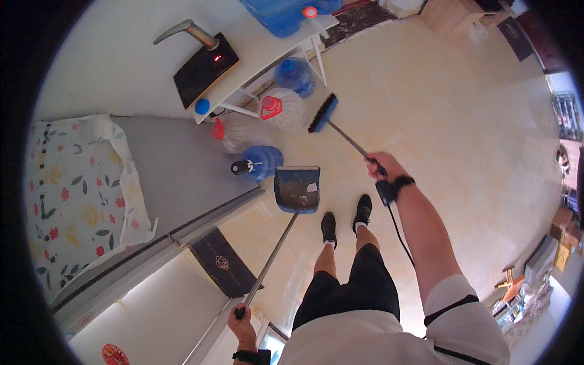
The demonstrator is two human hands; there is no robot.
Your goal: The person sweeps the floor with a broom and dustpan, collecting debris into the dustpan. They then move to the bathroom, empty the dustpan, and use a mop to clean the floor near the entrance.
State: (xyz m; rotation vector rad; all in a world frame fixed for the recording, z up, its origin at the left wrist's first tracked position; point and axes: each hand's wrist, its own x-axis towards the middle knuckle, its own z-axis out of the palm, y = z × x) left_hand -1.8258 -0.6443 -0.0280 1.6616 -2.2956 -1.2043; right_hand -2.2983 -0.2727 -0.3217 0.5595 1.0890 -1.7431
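My left hand (243, 327) is closed round the dark grip of a long-handled dustpan (296, 191). The blue-grey pan rests on the pale floor ahead of my feet, with a small white scrap and some dust in it. In my right hand (387, 168) is the handle of a broom (323, 113); its blue head with dark bristles is turned to the far left, apart from the dustpan. Beside the broom head stands a clear plastic jug with a red handle (272, 107). A blue water bottle with a black pump (258, 162) is just behind the pan.
A white bench (255, 76) along the far wall carries a black dispenser (207, 70). Another blue water bottle (294, 77) and a second red-handled jug (226, 134) sit near it. At the left, a dark flat box (222, 262) lies by the sliding-door track. Assorted boxes line the far right.
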